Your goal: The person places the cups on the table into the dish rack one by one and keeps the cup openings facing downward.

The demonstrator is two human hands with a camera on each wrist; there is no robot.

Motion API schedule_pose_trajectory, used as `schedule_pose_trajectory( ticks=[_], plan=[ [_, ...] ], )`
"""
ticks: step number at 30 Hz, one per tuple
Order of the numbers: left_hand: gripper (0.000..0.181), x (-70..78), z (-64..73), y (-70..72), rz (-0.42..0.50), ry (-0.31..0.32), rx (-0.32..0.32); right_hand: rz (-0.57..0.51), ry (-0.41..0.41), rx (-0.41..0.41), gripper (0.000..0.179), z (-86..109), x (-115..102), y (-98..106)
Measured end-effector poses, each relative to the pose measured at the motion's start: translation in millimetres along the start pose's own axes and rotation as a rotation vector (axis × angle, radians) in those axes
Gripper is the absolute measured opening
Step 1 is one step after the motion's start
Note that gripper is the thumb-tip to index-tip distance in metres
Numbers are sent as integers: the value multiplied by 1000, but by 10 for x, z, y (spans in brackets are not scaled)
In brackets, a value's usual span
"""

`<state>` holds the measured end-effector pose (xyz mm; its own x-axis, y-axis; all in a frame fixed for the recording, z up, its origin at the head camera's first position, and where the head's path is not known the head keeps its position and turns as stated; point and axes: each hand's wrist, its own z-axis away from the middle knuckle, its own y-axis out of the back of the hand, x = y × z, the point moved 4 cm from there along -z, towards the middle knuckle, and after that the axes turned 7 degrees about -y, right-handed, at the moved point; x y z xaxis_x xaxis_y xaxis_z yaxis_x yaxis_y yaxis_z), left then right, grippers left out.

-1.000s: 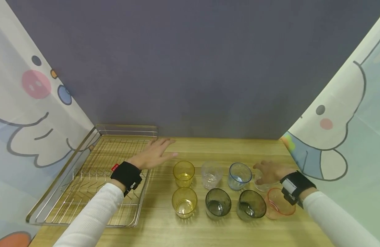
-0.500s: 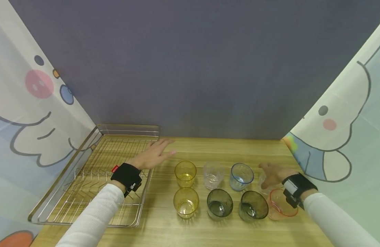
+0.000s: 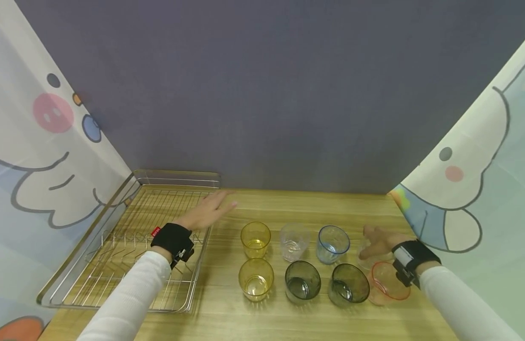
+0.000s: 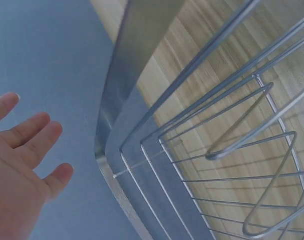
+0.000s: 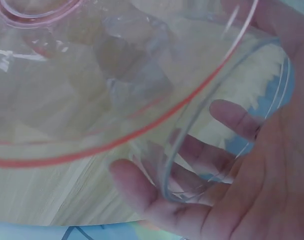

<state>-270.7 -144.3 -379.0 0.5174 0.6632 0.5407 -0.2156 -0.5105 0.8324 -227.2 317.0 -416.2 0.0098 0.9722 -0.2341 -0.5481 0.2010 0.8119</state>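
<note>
My right hand [image 3: 381, 239] curls its fingers round a clear drinking glass [image 3: 366, 260] at the right end of the back row. In the right wrist view, fingers [image 5: 136, 187] wrap the clear glass's rim [image 5: 174, 160], some showing through its wall. A red-rimmed glass [image 3: 387, 286] stands close in front, partly covering that view. My left hand [image 3: 207, 213], fingers spread and holding nothing, hovers over the right edge of the wire dish rack [image 3: 190, 284]. In the left wrist view the fingers [image 4: 36, 142] sit beside the rack's metal rim [image 4: 109, 105].
Along the back row stand a yellow glass [image 3: 255, 239], a frosted clear glass [image 3: 294, 241] and a blue-rimmed glass [image 3: 332, 244]. Nearer are another yellow glass [image 3: 255, 279] and two dark grey glasses [image 3: 302, 282]. A grey panel [image 3: 262, 94] rises behind the wooden table [image 3: 305, 201].
The right hand has shifted slightly right, and the clear glass seems to have moved with it. My left hand has drawn a little leftward over the rack edge. The other glasses stay put.
</note>
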Motion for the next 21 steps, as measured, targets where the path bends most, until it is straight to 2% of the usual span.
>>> schedule_pose_trajectory(
  ticks=[5, 8, 16, 21],
  plan=[
    [68, -69, -6, 52, 23, 20, 11, -14, 37, 12, 70, -30, 11, 16],
    [66, -81, 5, 91, 26, 18, 29, -21, 29, 9, 62, -45, 25, 31],
    [62, -109, 32, 224, 27, 18, 64, -106, -18, -28, 67, -62, 127, 47],
    [64, -108, 50, 326, 21, 24, 70, -134, -6, -58, 71, -49, 174, 83]
  ],
)
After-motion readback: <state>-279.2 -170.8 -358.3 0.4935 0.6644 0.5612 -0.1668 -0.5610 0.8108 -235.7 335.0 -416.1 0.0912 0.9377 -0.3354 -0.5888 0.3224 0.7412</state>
